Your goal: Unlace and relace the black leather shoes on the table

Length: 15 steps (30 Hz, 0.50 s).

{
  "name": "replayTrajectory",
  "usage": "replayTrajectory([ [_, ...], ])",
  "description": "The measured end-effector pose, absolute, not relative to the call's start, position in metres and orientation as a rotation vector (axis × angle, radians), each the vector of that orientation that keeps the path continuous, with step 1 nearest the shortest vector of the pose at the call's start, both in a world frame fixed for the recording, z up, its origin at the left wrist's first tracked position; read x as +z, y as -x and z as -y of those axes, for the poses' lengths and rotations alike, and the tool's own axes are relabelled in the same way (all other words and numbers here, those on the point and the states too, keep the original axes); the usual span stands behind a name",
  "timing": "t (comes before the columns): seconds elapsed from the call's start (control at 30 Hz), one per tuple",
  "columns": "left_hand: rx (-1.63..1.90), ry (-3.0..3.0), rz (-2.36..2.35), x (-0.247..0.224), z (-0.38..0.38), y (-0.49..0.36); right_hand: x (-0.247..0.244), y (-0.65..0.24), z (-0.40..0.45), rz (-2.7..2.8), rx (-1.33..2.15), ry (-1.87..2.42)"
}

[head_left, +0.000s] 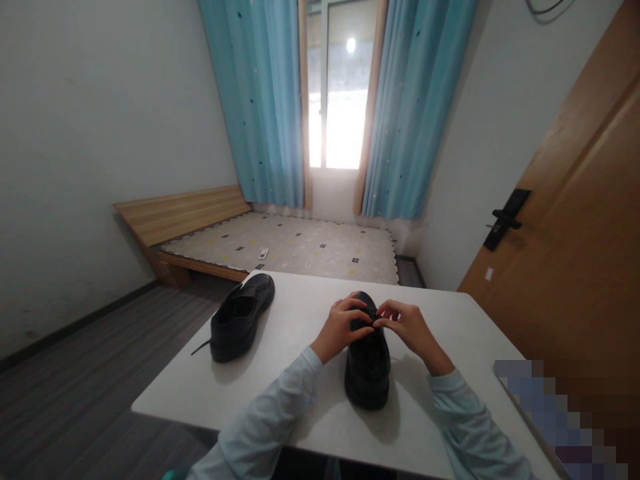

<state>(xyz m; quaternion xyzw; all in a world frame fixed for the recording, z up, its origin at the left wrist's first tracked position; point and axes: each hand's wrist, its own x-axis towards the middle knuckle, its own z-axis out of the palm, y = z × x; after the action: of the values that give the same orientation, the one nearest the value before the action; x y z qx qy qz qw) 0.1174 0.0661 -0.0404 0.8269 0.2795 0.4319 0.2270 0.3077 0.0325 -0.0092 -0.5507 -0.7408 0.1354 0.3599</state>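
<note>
A black shoe (367,380) rests on the white table in front of me, its heel toward me and its toe pointing away. My left hand (346,321) reaches over the shoe's upper from the left, thumb and fingertips closed at the lacing. From the right, my right hand (403,321) pinches at the same spot, its fingertips almost meeting the left ones. A dark shoelace (376,316) shows thinly between the fingers; most of it is hidden. The matching black shoe (239,323) stands apart at the table's left, with a lace end sticking out beside its heel.
The white table (300,300) has its far edge close to a bed with a patterned mattress (310,247), where a small white remote (263,253) lies. Blue curtains (415,100) flank a bright window. A wooden door (565,220) with a black handle is at right.
</note>
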Motion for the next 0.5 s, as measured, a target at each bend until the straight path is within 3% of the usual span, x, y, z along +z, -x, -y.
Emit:
replayTrajectory([
  [0.5,1.257,-2.235,-0.794,-0.0444,-0.0653,-0.1240,-0.0101,-0.2986,-0.0327,1.875,0.382,1.393],
])
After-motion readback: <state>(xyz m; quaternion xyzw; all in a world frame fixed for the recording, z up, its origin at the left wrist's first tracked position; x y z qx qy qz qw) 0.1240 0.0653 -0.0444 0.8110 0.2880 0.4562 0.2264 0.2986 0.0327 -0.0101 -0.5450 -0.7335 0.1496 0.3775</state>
